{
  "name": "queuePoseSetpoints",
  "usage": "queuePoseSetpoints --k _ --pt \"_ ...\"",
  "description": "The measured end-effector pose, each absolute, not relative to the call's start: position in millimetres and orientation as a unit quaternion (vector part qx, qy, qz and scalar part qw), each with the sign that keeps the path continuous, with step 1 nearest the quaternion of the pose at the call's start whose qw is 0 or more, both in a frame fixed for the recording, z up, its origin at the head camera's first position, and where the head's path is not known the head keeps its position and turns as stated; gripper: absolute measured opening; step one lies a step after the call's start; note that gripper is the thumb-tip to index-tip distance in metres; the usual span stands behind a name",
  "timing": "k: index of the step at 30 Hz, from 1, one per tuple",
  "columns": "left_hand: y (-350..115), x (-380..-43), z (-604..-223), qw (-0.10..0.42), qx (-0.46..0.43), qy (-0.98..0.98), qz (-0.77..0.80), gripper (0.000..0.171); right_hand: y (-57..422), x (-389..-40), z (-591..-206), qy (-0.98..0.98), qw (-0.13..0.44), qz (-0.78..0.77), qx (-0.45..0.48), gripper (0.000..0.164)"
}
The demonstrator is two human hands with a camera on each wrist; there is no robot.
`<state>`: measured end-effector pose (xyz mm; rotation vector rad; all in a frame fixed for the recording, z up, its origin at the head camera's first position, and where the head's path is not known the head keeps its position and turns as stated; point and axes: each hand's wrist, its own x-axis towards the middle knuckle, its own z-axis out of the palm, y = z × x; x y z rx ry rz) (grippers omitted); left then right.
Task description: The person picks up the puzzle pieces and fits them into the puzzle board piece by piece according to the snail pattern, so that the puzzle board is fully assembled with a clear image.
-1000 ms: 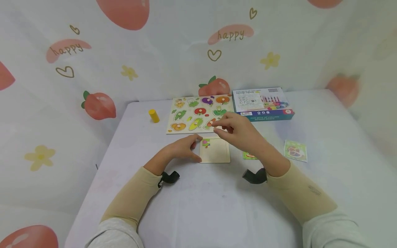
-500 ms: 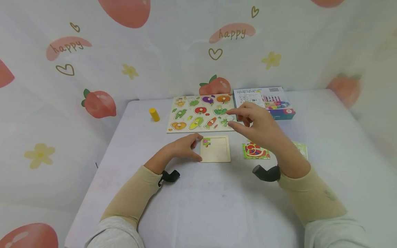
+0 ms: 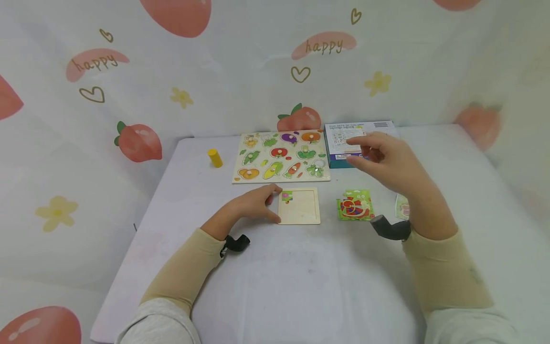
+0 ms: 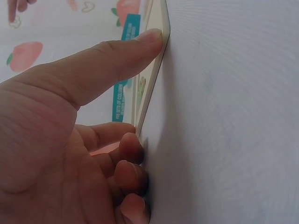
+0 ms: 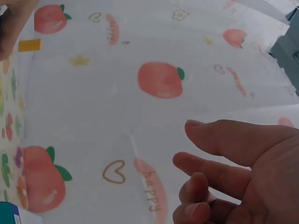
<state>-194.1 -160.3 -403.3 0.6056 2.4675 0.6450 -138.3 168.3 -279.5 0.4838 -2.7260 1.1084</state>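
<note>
The puzzle tray [image 3: 304, 211] is being pinched at its left corners, flat on the table [image 3: 275, 277], by the left hand [image 3: 253, 202], presumably for steadiness, while the right hand [image 3: 388, 161] is being held raised, fingers loosely parted, gripping nothing; pale wood is being shown beside one colourful upper-left piece [image 3: 286, 196].

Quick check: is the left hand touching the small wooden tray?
Touching. The left wrist view shows it: the left hand has its thumb tip on the edge of the small wooden tray, with no gap between them.
</note>
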Motion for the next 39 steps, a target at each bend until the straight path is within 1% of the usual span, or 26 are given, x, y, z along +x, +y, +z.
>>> queuePoseSetpoints --k 5,17,23,28,30,34,39 --pt "-159 -195 -403 0.26 0.222 0.909 0.238 0.086 182 -147 -283 -0.917 0.049 0.368 0.145 0.04" --pt "-161 -196 -405 0.258 0.22 0.911 0.233 0.086 206 -178 -311 -0.934 -0.074 0.336 0.096 0.061" --pt "-161 -197 -406 0.253 0.229 0.91 0.233 0.085 213 -189 -330 -0.937 -0.103 0.318 0.098 0.058" --pt "-161 -197 -407 0.254 0.235 0.909 0.232 0.085 217 -194 -342 -0.933 -0.14 0.318 0.096 0.062" --pt "-161 -197 -407 0.254 0.234 0.909 0.231 0.085 218 -196 -347 -0.93 -0.155 0.32 0.096 0.06" --pt "-161 -196 -406 0.257 0.229 0.911 0.229 0.086 217 -200 -357 -0.923 -0.184 0.324 0.094 0.045" --pt "-160 -196 -404 0.257 0.23 0.911 0.228 0.086 216 -205 -372 -0.909 -0.245 0.321 0.104 0.037"
